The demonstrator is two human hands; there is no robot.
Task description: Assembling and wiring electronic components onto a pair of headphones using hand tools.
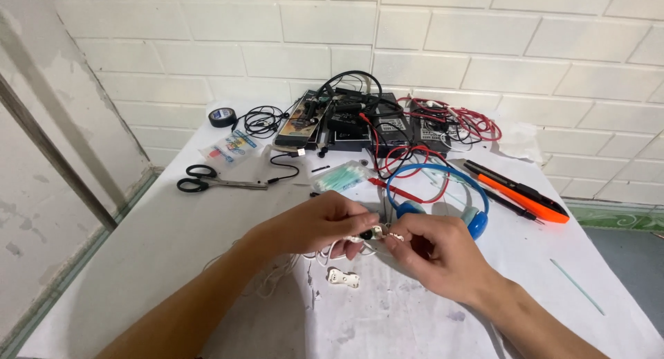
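My left hand [315,224] and my right hand [436,252] meet over the middle of the white table [173,241]. Together they pinch a small white earphone part [372,233] with a dark round piece on it. Its thin white cable [277,279] trails under my left wrist. A small white plastic shell [344,278] lies on the table just below my hands. Blue headphones [443,193] sit right behind my right hand.
Black-handled scissors [207,180] lie at the left, an orange and black utility knife [522,193] at the right. Cotton swabs in a bag [339,178], black tape roll [223,116], black boxes [373,127] and red and black wires [456,120] crowd the far edge by the brick wall.
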